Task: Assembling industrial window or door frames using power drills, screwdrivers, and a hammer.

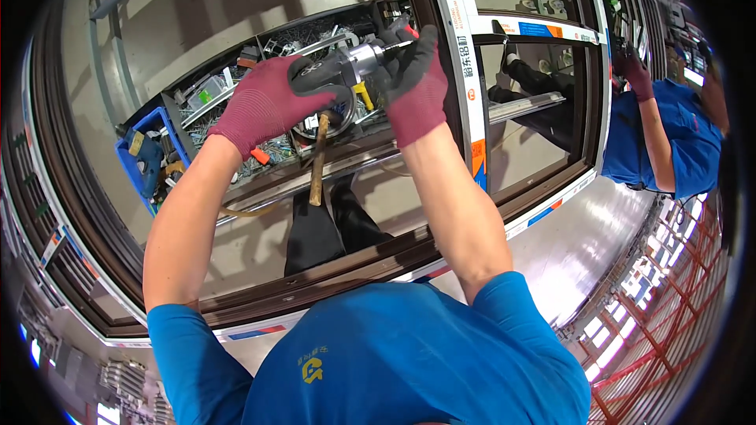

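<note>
My left hand [272,98], in a maroon glove with black palm and fingers, is closed around a power drill [362,60]. The drill's silver chuck and thin bit point right, toward the brown window frame [443,63]. My right hand [416,90], gloved alike, is at the bit's tip beside that frame, its fingers curled; whatever they pinch is too small to make out. Below the drill lies a wooden handle [318,165], its upper end partly hidden. Behind my hands, a long tray [169,106] holds many loose screws and metal fittings, with a yellow-handled tool [363,96] among them.
A blue bin [161,118] with a power tool in it stands left of the tray. White-taped frame bars [465,71] run along the right. Beyond them, a co-worker in a blue shirt [669,134] stands with a gloved hand at the frame. Red racking [661,330] is at lower right.
</note>
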A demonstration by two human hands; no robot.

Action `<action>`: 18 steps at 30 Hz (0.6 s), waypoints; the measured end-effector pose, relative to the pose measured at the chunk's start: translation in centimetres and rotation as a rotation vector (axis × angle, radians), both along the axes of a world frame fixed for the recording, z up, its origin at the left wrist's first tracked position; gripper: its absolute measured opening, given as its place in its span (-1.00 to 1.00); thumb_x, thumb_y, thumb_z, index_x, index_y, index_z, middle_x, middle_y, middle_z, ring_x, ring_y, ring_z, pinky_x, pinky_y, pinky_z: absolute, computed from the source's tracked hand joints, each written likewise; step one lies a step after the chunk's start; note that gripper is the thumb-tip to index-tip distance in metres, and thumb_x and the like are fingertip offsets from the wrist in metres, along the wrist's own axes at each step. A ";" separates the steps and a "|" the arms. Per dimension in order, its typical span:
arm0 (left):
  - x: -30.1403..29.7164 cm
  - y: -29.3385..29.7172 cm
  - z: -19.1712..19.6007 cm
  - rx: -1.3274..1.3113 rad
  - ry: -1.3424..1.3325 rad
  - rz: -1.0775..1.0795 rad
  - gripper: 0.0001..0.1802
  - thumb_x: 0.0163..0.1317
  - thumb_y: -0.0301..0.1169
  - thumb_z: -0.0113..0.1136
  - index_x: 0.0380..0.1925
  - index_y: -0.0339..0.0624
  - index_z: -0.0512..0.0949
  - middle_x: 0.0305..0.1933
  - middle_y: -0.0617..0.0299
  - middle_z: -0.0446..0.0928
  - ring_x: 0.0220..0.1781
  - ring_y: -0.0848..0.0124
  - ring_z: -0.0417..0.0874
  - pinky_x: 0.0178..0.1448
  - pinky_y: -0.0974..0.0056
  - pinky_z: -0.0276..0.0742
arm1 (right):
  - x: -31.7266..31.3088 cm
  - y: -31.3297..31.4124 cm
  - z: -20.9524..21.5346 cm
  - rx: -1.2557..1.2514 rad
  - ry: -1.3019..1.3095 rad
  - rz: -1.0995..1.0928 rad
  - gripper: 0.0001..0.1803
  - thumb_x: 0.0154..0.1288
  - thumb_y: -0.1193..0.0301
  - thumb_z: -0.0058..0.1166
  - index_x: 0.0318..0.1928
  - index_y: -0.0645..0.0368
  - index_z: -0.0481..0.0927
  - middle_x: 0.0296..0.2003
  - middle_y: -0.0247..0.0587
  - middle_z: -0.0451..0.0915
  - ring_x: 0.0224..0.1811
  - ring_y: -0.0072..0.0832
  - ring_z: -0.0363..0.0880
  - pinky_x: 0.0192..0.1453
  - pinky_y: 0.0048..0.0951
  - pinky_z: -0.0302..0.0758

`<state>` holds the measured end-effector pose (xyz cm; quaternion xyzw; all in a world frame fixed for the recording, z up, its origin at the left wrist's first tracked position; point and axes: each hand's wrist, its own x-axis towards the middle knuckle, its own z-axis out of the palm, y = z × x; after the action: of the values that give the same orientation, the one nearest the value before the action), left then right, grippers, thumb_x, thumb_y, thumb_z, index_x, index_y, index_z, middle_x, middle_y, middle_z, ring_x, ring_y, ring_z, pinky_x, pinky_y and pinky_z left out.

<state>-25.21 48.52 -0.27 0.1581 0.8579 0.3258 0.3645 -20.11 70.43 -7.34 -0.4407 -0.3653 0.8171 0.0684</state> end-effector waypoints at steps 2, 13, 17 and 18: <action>0.1 -0.3 -0.5 -0.002 0.017 -0.006 -0.13 0.14 0.05 0.53 0.30 -0.35 0.56 0.17 -0.25 0.65 0.23 -0.05 0.71 0.32 0.06 0.61 | -1.0 -1.0 0.0 -0.118 0.065 -0.205 -0.51 0.71 -0.02 -0.16 -0.03 0.15 0.59 -0.23 -0.17 0.69 -0.19 -0.25 0.67 -0.01 -0.25 0.66; 0.3 -1.6 0.2 -0.046 0.032 -0.023 -0.09 0.09 0.16 0.54 0.31 -0.23 0.57 0.17 -0.16 0.64 0.27 -0.02 0.66 0.35 0.02 0.57 | -2.0 -3.1 0.2 -0.006 0.057 -0.260 -0.80 0.56 0.27 0.04 -0.18 0.13 0.57 -0.38 -0.26 0.62 -0.34 -0.37 0.61 -0.12 -0.32 0.60; 0.3 -1.4 0.0 -0.034 0.126 -0.018 -0.08 0.07 0.17 0.54 0.30 -0.24 0.58 0.16 -0.18 0.65 0.23 -0.07 0.67 0.34 0.01 0.57 | -2.0 -2.8 -1.4 -0.038 0.152 -0.309 -0.78 0.54 0.25 0.04 -0.17 0.12 0.58 -0.36 -0.27 0.62 -0.32 -0.37 0.62 -0.11 -0.29 0.58; 0.5 -1.0 -0.9 -0.023 0.215 -0.032 -0.08 0.08 0.18 0.53 0.30 -0.23 0.58 0.16 -0.18 0.65 0.22 -0.07 0.67 0.34 0.01 0.57 | -2.0 -1.9 -1.8 -0.046 0.184 -0.297 -0.76 0.55 0.23 0.03 -0.14 0.12 0.60 -0.35 -0.27 0.63 -0.31 -0.37 0.63 -0.10 -0.31 0.59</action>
<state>-24.75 47.47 -1.21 0.2017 0.8930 0.2913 0.2774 -22.06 68.57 -9.14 -0.4147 -0.2698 0.8429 0.2116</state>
